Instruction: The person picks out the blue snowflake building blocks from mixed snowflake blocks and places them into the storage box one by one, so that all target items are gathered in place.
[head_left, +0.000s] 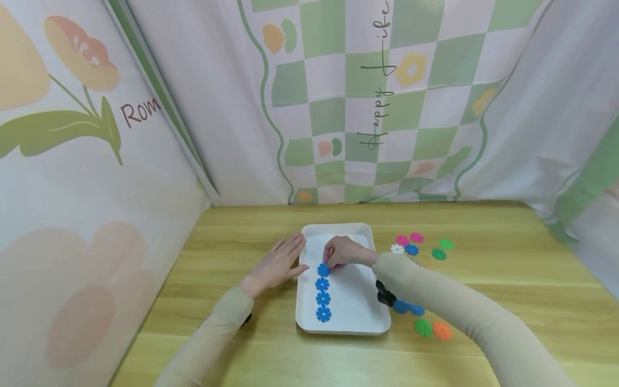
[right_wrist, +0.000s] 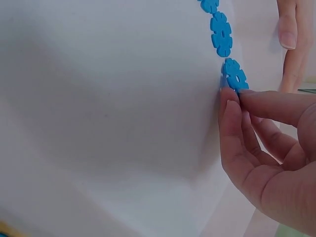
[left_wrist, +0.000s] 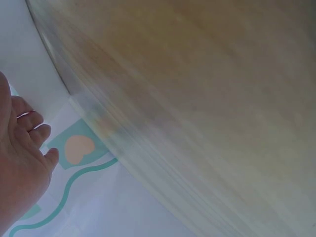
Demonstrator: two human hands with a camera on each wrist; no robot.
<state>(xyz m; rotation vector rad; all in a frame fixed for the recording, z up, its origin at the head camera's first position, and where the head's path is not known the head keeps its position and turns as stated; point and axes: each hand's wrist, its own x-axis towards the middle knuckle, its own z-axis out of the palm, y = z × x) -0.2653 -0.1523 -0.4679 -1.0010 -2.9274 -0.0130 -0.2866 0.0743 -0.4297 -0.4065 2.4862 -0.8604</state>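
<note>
A white tray [head_left: 355, 314] lies on the table, with a column of blue snowflake discs [head_left: 323, 298] along its left half. My right hand [head_left: 344, 251] reaches over the tray and pinches the farthest blue disc [right_wrist: 234, 75] between thumb and fingertips, as the right wrist view shows close up. This disc sits at the end of the row, close to its neighbour [right_wrist: 221, 34]. My left hand [head_left: 279, 263] rests at the tray's left rim with fingers straight. In the left wrist view the left hand [left_wrist: 24, 148] appears at the left edge, holding nothing.
Right of the tray, loose discs lie on the wooden table [head_left: 232, 344]: pink [head_left: 417, 237], white [head_left: 397, 249], dark green [head_left: 439, 254], light green [head_left: 447, 244] and orange [head_left: 442, 330]. The right sleeve [head_left: 454, 295] passes over part of this area. A patterned curtain [head_left: 329, 75] hangs behind.
</note>
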